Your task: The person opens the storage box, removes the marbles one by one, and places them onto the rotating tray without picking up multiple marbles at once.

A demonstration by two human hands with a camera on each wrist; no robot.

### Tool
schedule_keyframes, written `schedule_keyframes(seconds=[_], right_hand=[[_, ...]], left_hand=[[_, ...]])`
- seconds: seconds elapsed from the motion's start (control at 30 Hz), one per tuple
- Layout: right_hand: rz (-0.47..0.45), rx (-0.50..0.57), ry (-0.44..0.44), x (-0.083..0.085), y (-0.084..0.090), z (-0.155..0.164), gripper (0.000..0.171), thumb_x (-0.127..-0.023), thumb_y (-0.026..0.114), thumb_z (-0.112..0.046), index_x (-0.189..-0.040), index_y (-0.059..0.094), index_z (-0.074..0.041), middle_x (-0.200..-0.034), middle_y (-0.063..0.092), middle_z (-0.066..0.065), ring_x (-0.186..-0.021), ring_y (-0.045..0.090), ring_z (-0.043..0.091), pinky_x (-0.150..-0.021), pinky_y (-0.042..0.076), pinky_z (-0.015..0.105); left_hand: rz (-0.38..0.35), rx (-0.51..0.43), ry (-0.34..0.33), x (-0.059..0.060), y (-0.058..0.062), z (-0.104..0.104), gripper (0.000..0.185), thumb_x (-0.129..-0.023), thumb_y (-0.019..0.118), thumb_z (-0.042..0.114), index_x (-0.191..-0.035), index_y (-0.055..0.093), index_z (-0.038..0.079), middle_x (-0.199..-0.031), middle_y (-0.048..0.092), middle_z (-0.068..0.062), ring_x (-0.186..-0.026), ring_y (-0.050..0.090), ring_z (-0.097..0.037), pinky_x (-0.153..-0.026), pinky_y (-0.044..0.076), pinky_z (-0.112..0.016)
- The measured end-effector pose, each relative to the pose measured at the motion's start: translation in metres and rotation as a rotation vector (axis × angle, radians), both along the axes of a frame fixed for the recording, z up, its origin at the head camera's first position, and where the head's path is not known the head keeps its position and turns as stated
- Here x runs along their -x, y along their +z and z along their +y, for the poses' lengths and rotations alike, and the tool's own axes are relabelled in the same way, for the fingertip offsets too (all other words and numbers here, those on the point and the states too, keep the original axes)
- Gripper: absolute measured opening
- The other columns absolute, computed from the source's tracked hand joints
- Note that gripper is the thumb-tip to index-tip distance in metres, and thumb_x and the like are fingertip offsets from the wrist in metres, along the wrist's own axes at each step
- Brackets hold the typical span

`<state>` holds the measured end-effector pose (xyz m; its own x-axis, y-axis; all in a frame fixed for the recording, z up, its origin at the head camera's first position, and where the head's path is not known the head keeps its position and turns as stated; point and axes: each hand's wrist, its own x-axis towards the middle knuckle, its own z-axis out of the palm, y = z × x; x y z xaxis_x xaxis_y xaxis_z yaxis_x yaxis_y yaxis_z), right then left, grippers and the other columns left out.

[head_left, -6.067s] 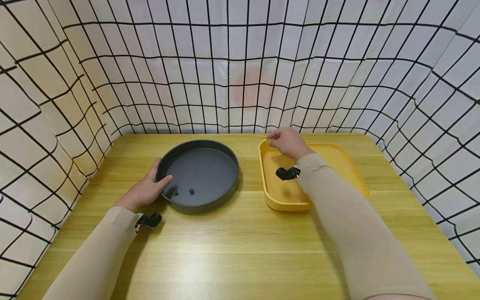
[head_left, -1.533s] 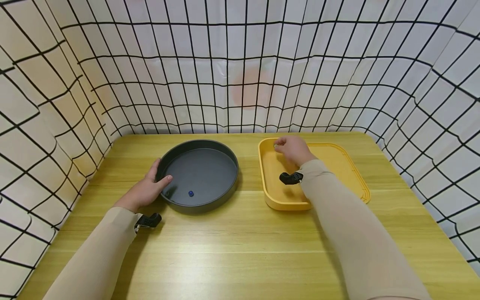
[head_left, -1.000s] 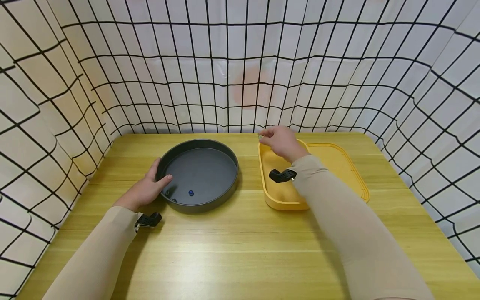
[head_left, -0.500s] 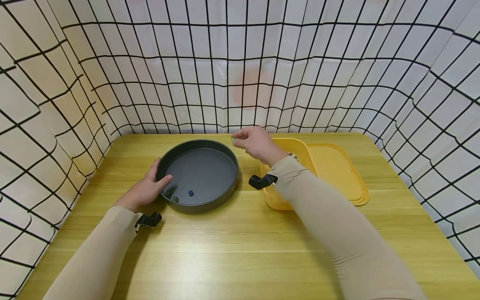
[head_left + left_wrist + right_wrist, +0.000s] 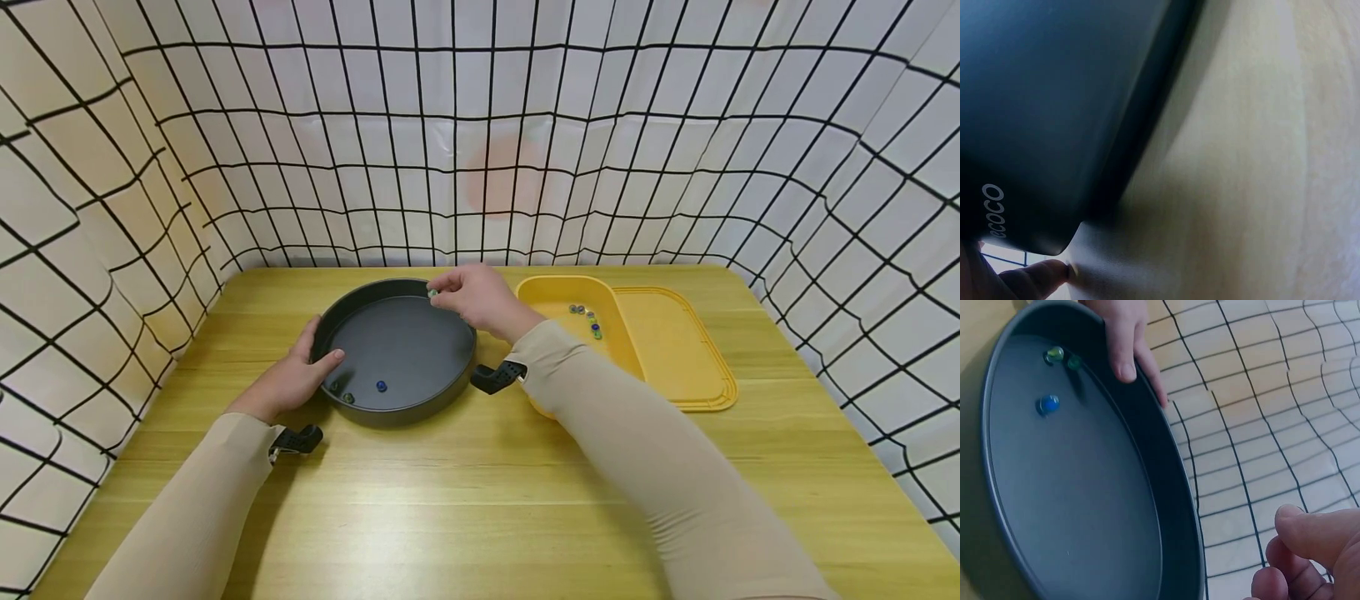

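A round dark grey pan [image 5: 397,342] stands on the table's left half. My left hand [image 5: 288,382] holds its left rim, thumb inside the wall and fingers outside. Between thumb and fingertips my right hand [image 5: 483,302] pinches a pale greenish marble [image 5: 432,292], above the pan's far right rim. In the right wrist view that marble is hidden behind the fingers of the right hand [image 5: 1313,550]. On the pan floor lie a blue marble [image 5: 1050,403], a green-yellow marble [image 5: 1054,355] and a darker green marble [image 5: 1074,362], close to the left thumb.
To the right is a yellow rectangular box [image 5: 528,289], partly behind the right forearm, with several marbles [image 5: 590,317] inside. A flat yellow lid [image 5: 675,350] lies against its right side. A white sheet with black grid lines [image 5: 457,142] encloses the wooden table [image 5: 397,500].
The right hand has lifted a marble out of the yellow box and moved left to the pan. Box marbles it covered now show. One more marble shows in the pan than six seconds ago.
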<state>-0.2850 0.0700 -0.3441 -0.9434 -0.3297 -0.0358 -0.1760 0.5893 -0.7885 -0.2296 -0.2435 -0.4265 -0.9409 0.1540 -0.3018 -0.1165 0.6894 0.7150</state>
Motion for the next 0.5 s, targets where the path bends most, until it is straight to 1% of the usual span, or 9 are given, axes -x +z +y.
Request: schedule_keyframes(seconds=[0.13, 0.3, 0.5], right_hand=[[0.017, -0.016, 0.018, -0.003, 0.000, -0.009, 0.033, -0.102, 0.072, -0.020, -0.133, 0.075, -0.011, -0.121, 0.076, 0.006, -0.107, 0.068, 0.021, -0.088, 0.056, 0.033], [0.015, -0.007, 0.034, -0.004, -0.002, -0.016, 0.030, -0.101, 0.073, -0.019, -0.130, 0.076, -0.012, -0.116, 0.076, 0.005, -0.102, 0.067, 0.020, -0.083, 0.054, 0.030], [0.005, 0.000, 0.031, -0.003, -0.004, -0.021, 0.030, -0.100, 0.074, -0.020, -0.129, 0.077, -0.014, -0.115, 0.077, 0.003, -0.103, 0.068, 0.019, -0.086, 0.055, 0.032]], left_hand=[[0.001, -0.001, 0.001, 0.000, 0.000, 0.000, 0.094, -0.109, 0.046, 0.057, -0.168, -0.020, 0.026, -0.176, -0.001, -0.026, -0.159, 0.007, -0.056, -0.125, 0.012, -0.073], [-0.001, -0.004, 0.005, 0.000, 0.000, 0.000, 0.094, -0.109, 0.046, 0.057, -0.168, -0.020, 0.027, -0.176, 0.000, -0.026, -0.159, 0.007, -0.056, -0.125, 0.012, -0.073], [0.003, -0.003, 0.002, 0.000, 0.000, 0.000, 0.094, -0.109, 0.046, 0.057, -0.167, -0.021, 0.027, -0.176, 0.000, -0.026, -0.159, 0.007, -0.055, -0.125, 0.012, -0.073]])
